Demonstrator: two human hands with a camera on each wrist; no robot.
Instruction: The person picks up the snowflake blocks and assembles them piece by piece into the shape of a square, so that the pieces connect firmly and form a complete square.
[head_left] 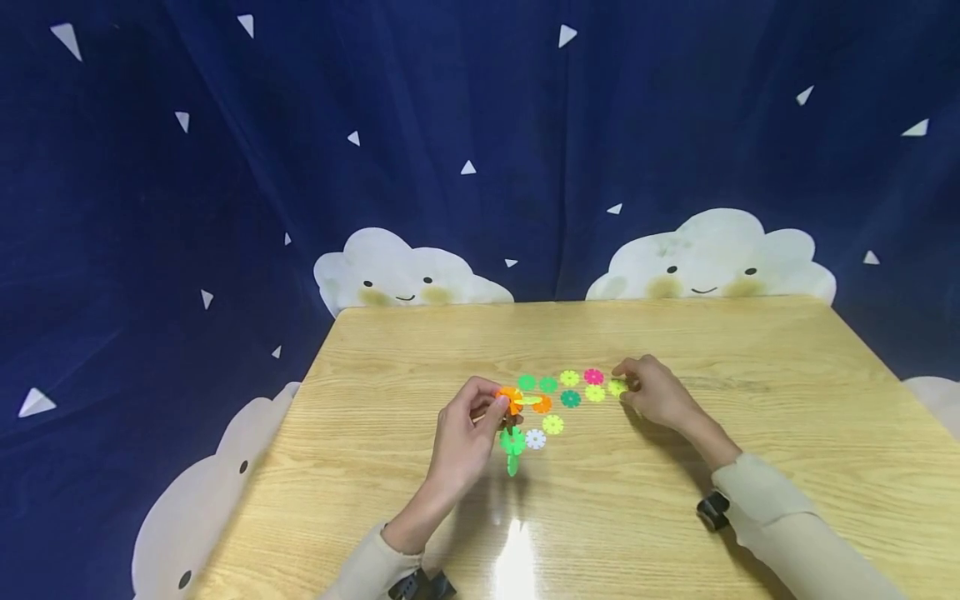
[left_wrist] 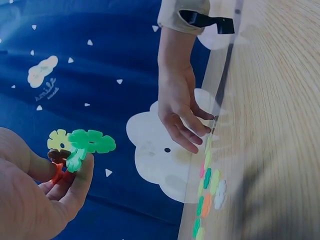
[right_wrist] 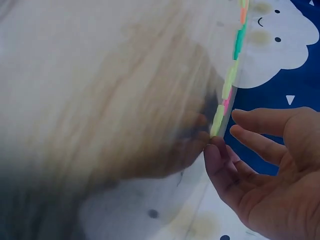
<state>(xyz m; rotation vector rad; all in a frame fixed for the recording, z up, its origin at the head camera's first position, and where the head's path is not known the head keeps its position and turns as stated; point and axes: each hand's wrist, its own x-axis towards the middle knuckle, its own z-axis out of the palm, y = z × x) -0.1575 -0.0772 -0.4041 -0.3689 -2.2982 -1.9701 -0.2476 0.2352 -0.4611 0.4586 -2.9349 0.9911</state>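
Note:
Several notched plastic discs are joined into one piece in my left hand (head_left: 467, 429), which pinches it above the table. An orange disc (head_left: 509, 400) and a bright green disc (head_left: 512, 441) show in that joined piece; in the left wrist view a yellow disc (left_wrist: 59, 140) and a brown disc (left_wrist: 59, 154) appear too. My right hand (head_left: 656, 392) is at the right end of the loose discs, fingers spread and loosely bent. Its fingertips are right at the edge of a yellow-green disc (right_wrist: 217, 121) lying flat on the table.
Loose discs lie on the wooden table (head_left: 750, 350) between the hands, among them a pink disc (head_left: 594, 377), a teal disc (head_left: 570, 398) and a white disc (head_left: 536, 439). A dark blue curtain (head_left: 480, 108) with clouds hangs behind the table's far edge.

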